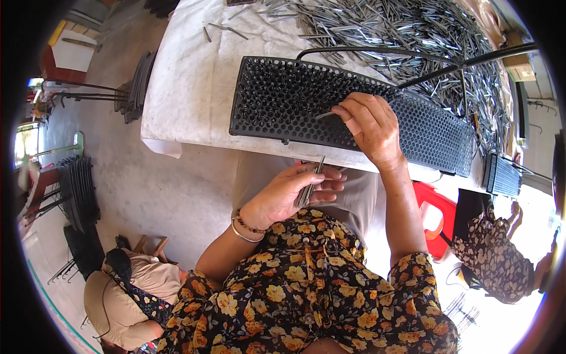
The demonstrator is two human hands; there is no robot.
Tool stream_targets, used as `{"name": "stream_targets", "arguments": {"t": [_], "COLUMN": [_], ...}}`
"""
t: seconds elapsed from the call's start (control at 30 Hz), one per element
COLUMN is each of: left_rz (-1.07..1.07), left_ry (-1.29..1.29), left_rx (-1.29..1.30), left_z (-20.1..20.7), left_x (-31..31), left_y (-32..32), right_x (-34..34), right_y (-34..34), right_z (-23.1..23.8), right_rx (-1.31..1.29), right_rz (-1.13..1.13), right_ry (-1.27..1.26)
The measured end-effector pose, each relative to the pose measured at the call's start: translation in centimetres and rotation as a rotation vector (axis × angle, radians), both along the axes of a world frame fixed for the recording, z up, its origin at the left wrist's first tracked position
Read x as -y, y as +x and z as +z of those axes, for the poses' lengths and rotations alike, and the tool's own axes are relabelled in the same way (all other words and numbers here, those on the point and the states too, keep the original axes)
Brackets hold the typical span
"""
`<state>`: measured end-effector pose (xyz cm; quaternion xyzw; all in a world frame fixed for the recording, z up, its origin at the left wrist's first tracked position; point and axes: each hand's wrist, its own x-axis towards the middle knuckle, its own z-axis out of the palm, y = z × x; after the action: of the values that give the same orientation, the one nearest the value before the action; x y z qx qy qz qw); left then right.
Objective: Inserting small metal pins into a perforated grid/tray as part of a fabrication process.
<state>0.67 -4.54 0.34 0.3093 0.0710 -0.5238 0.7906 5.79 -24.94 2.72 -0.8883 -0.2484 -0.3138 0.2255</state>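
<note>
A long black tray (436, 133) full of round holes lies along the near edge of the cloth-covered table, with a metal rod handle (436, 76) at its far side. Dark pieces (283, 88) stand close together in the holes of its left part, while holes at the right show bare. Over the tray's middle, my right hand (372, 127) pinches one thin grey metal strip (324, 115) between thumb and fingers. My left hand (295, 186), palm up just below the table edge, holds a small bundle of similar metal strips (308, 193) under its thumb.
A large heap of loose metal strips (407, 35) covers the table's far right, with a few strays (230, 30) on the white cloth (188, 76). Another tray (503, 176) stands farther right. Racks of dark trays (79, 192) line the left. Other people (135, 289) sit at both sides; a red stool (433, 218) is near.
</note>
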Motion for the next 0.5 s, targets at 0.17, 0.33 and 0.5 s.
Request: {"name": "stream_targets", "arguments": {"t": [0.17,0.33,0.5], "left_rz": [-0.007,-0.035,-0.046], "left_ry": [-0.049,-0.029,-0.083], "left_rx": [-0.076,-0.098,-0.125], "left_z": [0.16,0.24,-0.58], "left_x": [-0.06,-0.68,-0.52], "left_y": [0.01,0.49,0.41], "right_x": [-0.37,-0.52,-0.82], "right_y": [0.01,0.23,-0.17], "right_z": [0.57,0.41,0.22], "right_rx": [0.010,0.013,-0.058], "right_rz": [-0.001,0.011,0.013], "right_ry": [-0.059,-0.072,-0.086]}}
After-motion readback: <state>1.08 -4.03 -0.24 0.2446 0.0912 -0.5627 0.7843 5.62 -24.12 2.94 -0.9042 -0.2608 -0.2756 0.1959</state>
